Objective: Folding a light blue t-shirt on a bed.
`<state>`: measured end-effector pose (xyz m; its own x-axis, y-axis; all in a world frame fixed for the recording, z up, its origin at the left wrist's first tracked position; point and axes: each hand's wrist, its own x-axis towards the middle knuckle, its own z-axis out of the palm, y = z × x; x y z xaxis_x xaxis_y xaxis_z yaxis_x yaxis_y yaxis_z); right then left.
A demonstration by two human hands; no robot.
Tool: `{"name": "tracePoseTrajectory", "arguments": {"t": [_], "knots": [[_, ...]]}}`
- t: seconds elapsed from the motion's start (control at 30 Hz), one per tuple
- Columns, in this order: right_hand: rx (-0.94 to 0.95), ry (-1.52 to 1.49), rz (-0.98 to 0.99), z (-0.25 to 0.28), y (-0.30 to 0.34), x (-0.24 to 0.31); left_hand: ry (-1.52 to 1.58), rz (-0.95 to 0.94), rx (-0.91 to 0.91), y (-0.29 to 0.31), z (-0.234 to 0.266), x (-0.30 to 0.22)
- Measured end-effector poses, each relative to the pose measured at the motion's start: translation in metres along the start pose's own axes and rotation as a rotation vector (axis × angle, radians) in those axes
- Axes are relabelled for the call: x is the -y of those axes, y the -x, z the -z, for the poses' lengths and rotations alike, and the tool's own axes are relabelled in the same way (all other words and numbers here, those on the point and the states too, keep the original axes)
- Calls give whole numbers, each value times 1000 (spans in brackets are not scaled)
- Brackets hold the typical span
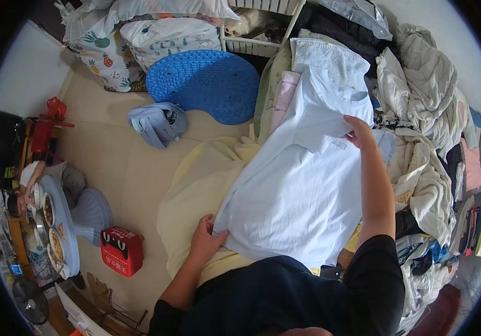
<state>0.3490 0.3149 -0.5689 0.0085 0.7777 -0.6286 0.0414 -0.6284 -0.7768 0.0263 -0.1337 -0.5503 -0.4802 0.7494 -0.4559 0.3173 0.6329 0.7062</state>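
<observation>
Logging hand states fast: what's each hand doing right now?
Left hand: at the pale blue shirt's lower left edge; whether its grip is closed cannot be told.
Right hand: closed, pinching the shirt's upper part.

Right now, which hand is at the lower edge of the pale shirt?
The left hand, at the hem of the pale shirt; the right hand is farther up, near the neckline.

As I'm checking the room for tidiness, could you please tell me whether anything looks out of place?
Yes: a crumpled bundle of blue cloth lies on the tiled floor near the blue studded board. It looks odd there, whereas the pale shirt is spread out.
</observation>
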Motion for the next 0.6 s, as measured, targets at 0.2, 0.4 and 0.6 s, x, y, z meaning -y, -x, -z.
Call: {"name": "tracePoseTrajectory", "arguments": {"t": [0.2, 0.4, 0.6], "knots": [[144, -204, -104, 29, -15, -45, 83, 86, 154, -7, 2, 33], [93, -171, -28, 12, -4, -57, 316, 81, 39, 17, 5, 22], [6, -140, 223, -12, 16, -28, 418, -113, -256, 33, 4, 3]]}}
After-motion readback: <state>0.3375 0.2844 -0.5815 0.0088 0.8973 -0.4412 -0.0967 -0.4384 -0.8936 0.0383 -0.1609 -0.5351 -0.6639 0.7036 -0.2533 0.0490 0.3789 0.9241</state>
